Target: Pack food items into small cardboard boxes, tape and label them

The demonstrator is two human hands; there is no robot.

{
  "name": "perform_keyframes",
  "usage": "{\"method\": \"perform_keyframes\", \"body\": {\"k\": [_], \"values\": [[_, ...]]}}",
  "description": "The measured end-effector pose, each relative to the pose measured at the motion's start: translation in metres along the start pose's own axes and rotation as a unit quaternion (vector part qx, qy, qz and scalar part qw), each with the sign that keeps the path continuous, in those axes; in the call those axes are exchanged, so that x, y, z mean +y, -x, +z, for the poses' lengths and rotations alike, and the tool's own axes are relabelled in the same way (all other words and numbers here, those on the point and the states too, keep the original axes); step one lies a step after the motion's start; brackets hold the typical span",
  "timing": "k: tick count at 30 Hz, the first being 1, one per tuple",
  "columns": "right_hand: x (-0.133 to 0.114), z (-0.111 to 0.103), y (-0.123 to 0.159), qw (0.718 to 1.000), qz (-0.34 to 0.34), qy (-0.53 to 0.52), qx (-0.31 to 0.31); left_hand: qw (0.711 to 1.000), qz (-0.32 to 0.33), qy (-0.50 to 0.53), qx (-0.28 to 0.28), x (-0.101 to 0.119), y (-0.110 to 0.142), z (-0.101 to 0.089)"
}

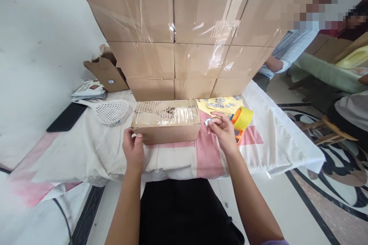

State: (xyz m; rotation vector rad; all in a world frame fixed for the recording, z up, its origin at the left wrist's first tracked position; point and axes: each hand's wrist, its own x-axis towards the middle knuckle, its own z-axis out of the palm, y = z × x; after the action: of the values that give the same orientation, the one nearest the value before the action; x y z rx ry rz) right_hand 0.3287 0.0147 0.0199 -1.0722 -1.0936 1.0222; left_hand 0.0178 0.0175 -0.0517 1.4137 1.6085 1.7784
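Note:
A small cardboard box (169, 132) lies on the cloth-covered table, its top taped over and marked with dark stripes. My left hand (133, 147) grips its left front corner, thumb on the front face and some fingers hidden behind the end. Just off the box's right end, my right hand (222, 128) pinches a small white and blue sticker (207, 121) between thumb and fingertip. Beside that hand sits a tape dispenser (239, 134) with a yellow roll of tape (244, 118). Behind it lies a yellow sheet (227, 104) bearing several small stickers.
A tall stack of wrapped cartons (198, 23) rises behind the box. On the left are a white strainer (110, 111), a black flat item (66, 118), a pile of packets (89, 90) and an open carton (107, 72). A person (296, 49) stands at the right.

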Motion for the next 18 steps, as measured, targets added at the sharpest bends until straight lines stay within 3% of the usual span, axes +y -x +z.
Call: {"method": "perform_keyframes", "body": {"k": [5, 12, 18], "values": [[0.015, 0.012, -0.001, 0.998, 0.018, -0.061, 0.003, 0.999, -0.028, 0.007, -0.018, 0.001, -0.006, 0.0], [0.03, 0.02, -0.004, 0.987, 0.087, -0.132, 0.001, 0.997, -0.073, -0.008, -0.024, -0.006, -0.008, 0.002], [0.046, 0.024, -0.006, 0.976, 0.167, -0.138, 0.004, 0.997, -0.068, -0.023, -0.014, -0.011, -0.011, 0.002]]}}
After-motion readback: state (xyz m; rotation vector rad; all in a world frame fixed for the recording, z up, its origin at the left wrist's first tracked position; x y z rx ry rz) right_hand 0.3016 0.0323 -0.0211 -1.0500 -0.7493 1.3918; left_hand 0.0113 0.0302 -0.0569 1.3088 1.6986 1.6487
